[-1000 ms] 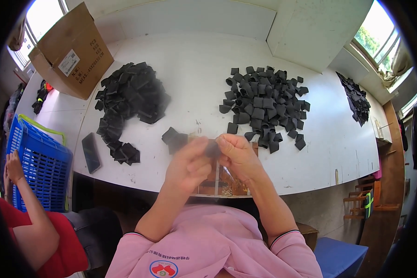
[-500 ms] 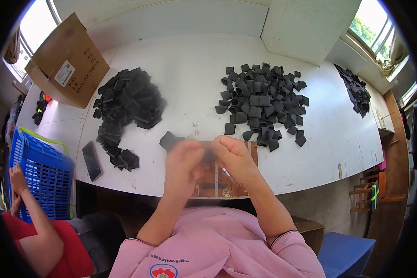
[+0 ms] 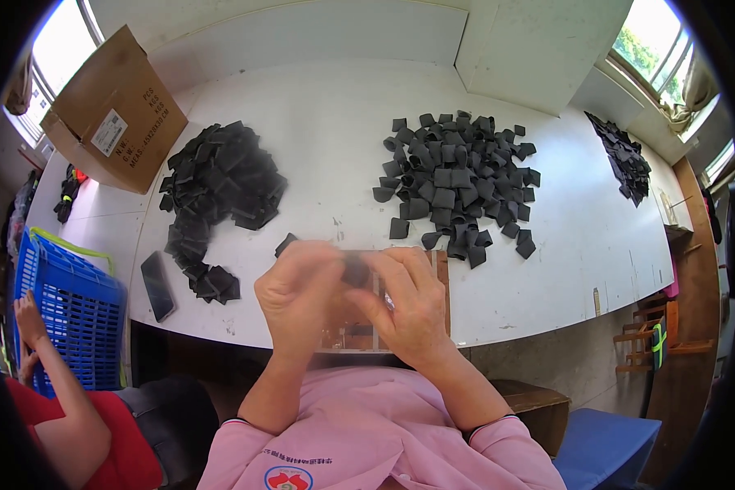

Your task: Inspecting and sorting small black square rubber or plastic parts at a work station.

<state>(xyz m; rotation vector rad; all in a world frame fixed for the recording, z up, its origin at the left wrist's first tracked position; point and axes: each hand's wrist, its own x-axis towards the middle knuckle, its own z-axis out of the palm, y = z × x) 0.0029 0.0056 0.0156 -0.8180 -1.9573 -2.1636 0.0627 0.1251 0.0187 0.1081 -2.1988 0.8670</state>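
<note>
- Head view: both hands meet just above the near edge of the desk (image 3: 547, 269); left hand (image 3: 298, 286) and right hand (image 3: 408, 306) pinch one small black piece (image 3: 356, 269) between fingertips.
- Piece sits between the two hands, over a clear fixture with wooden frame (image 3: 441, 282), mostly hidden.
- Left pile (image 3: 220, 184) of flat black pieces looks like one stage; centre pile (image 3: 457, 184) of curled pieces like another. Which is finished stock, cannot tell.
- Judgement: mid-batch, both piles large, plenty left.
- Third dark pile (image 3: 620, 163) far right, well apart; dark phone (image 3: 157, 286) near left pile.
</note>
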